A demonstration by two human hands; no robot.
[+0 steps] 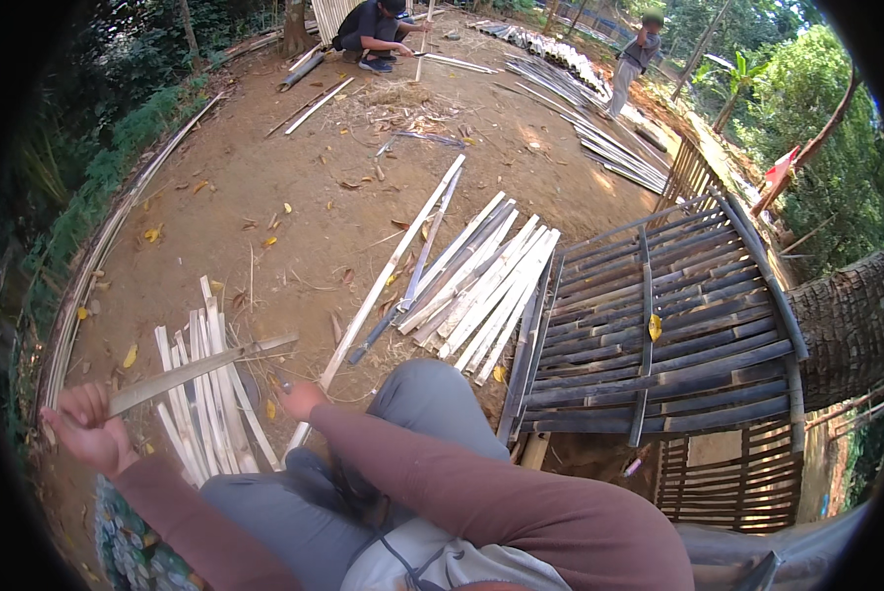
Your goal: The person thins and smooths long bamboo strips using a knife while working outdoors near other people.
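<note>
My left hand is closed around one end of a flat, pale bamboo slat, which points right and slightly upward. My right hand is closed near the slat's far end, in front of my knee. A thin thing juts from its fingers, too small and blurred to name, perhaps a blade. Under the held slat, a bundle of split bamboo strips lies on the ground at the left. One long pale bamboo strip runs diagonally past my right hand.
A larger pile of bamboo slats lies ahead of my knee. At the right stands a dark bamboo-slat platform beside a tree trunk. One person squats far ahead; another person stands at the far right.
</note>
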